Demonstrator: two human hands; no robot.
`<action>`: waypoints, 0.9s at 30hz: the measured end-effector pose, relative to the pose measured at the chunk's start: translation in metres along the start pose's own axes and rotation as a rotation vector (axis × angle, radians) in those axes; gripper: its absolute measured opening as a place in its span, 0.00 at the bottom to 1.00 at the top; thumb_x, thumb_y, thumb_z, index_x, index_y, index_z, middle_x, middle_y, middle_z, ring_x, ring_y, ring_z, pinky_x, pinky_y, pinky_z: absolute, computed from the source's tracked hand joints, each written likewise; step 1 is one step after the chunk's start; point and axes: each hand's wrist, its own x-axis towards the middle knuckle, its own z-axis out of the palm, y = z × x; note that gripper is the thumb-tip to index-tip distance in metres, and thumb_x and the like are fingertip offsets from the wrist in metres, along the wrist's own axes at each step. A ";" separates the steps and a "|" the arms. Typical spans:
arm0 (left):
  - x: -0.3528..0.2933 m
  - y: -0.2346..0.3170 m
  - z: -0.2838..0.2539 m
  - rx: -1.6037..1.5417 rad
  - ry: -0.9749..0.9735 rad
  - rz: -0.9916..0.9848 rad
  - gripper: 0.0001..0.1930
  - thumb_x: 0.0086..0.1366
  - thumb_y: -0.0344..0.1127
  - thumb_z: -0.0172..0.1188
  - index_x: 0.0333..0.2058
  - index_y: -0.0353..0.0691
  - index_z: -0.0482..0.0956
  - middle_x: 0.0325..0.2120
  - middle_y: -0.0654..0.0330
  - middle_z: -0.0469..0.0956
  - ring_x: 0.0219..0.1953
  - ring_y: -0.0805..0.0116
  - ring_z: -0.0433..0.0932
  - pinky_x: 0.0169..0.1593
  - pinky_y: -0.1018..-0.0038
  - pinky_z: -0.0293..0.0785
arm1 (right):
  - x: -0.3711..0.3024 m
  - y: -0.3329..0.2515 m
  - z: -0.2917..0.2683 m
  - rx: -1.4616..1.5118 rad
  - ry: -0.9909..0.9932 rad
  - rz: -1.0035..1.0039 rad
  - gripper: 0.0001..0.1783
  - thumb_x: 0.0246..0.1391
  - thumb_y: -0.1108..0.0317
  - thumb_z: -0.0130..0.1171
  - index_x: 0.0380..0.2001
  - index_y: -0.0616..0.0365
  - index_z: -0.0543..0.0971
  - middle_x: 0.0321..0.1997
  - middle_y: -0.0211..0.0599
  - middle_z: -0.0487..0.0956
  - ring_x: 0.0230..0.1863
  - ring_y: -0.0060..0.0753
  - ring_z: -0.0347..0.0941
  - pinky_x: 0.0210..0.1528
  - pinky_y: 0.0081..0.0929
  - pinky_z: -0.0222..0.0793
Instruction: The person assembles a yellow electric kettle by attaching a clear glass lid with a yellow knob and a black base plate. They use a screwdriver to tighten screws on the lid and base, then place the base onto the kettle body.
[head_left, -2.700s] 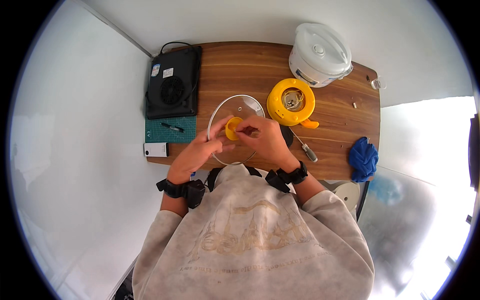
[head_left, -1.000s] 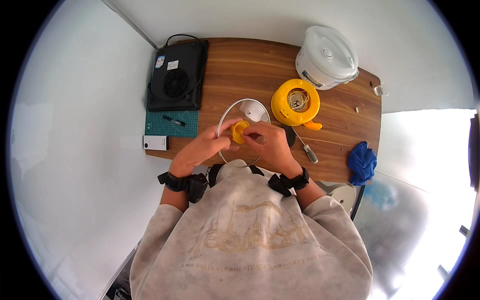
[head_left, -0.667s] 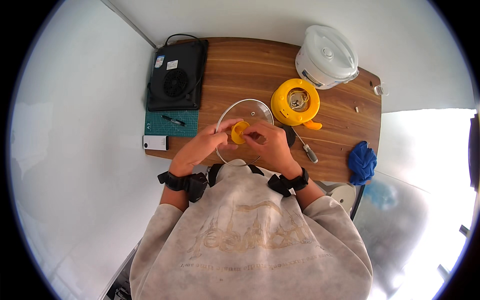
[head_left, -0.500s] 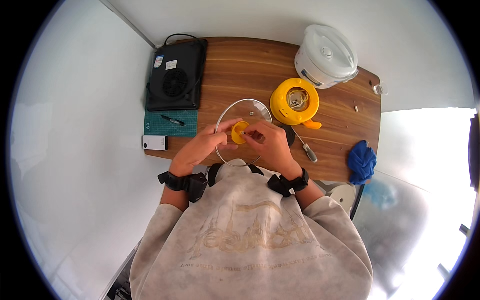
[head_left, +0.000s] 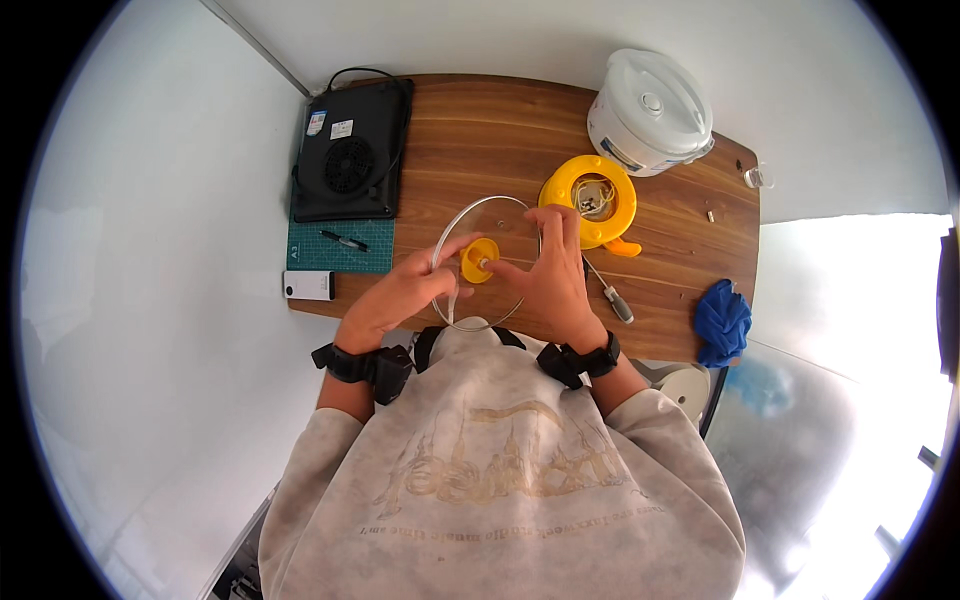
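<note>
Above the near edge of the brown wood-grained bench, a round clear-glass lid with a metal rim is held by the left hand. At its middle, a yellow cup-shaped plastic knob is met by the thumb of the spread right hand. The knob's centre is apparently being worked on; steady support seems called for. The small pale piece there and the left fingers' exact hold are hard to make out.

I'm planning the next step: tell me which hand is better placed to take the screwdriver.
Probably the right hand: it is nearer the screwdriver, which lies to its right. The left hand is farther off and holds the glass lid.
</note>
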 end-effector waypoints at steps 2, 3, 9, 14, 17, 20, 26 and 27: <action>-0.002 0.005 0.003 0.009 -0.023 0.029 0.38 0.57 0.23 0.42 0.70 0.34 0.57 0.63 0.54 0.68 0.63 0.63 0.71 0.66 0.69 0.69 | 0.003 0.012 0.003 0.124 -0.031 0.032 0.42 0.42 0.65 0.78 0.59 0.59 0.66 0.44 0.44 0.76 0.42 0.41 0.79 0.43 0.31 0.75; -0.001 0.004 0.002 0.029 -0.056 0.037 0.38 0.58 0.25 0.44 0.71 0.34 0.56 0.63 0.53 0.68 0.63 0.63 0.71 0.66 0.69 0.69 | 0.003 0.016 0.002 0.350 -0.129 0.166 0.42 0.43 0.65 0.78 0.59 0.59 0.66 0.42 0.41 0.75 0.41 0.36 0.77 0.41 0.30 0.74; 0.000 -0.008 -0.007 0.089 -0.207 0.099 0.43 0.67 0.48 0.57 0.72 0.32 0.48 0.63 0.53 0.68 0.63 0.63 0.71 0.67 0.70 0.65 | 0.009 0.025 -0.011 0.759 -0.474 0.457 0.39 0.44 0.67 0.79 0.56 0.57 0.66 0.34 0.24 0.67 0.34 0.16 0.63 0.34 0.17 0.63; -0.005 -0.006 -0.002 -0.412 -0.264 0.159 0.51 0.67 0.65 0.56 0.72 0.31 0.49 0.64 0.53 0.67 0.63 0.66 0.71 0.66 0.73 0.65 | 0.002 0.034 -0.004 0.923 -0.452 0.460 0.32 0.43 0.69 0.79 0.43 0.52 0.65 0.32 0.21 0.62 0.32 0.14 0.58 0.33 0.14 0.59; -0.007 0.013 0.004 -0.343 -0.190 0.073 0.40 0.72 0.54 0.56 0.70 0.30 0.55 0.62 0.55 0.70 0.61 0.69 0.72 0.65 0.74 0.66 | 0.001 0.030 -0.004 1.145 -0.468 0.556 0.33 0.43 0.71 0.79 0.40 0.49 0.62 0.32 0.20 0.62 0.33 0.13 0.58 0.34 0.13 0.59; -0.010 0.017 0.010 -0.132 -0.147 0.118 0.31 0.74 0.41 0.57 0.68 0.31 0.61 0.58 0.56 0.74 0.58 0.70 0.74 0.65 0.73 0.68 | -0.001 0.029 -0.003 1.279 -0.467 0.567 0.32 0.44 0.72 0.77 0.42 0.48 0.62 0.33 0.19 0.64 0.33 0.12 0.61 0.34 0.12 0.61; -0.005 0.018 0.010 -0.075 -0.029 0.157 0.25 0.71 0.33 0.59 0.64 0.32 0.67 0.53 0.57 0.77 0.52 0.71 0.79 0.58 0.74 0.76 | -0.005 0.032 0.005 1.492 -0.526 0.583 0.29 0.48 0.68 0.74 0.43 0.46 0.63 0.35 0.21 0.68 0.34 0.14 0.67 0.31 0.15 0.67; -0.005 0.017 0.010 -0.084 -0.019 0.164 0.24 0.72 0.33 0.59 0.63 0.32 0.68 0.53 0.57 0.77 0.51 0.71 0.79 0.57 0.74 0.77 | -0.006 0.034 0.006 1.495 -0.519 0.581 0.29 0.48 0.68 0.74 0.43 0.46 0.63 0.36 0.22 0.68 0.34 0.14 0.67 0.31 0.15 0.67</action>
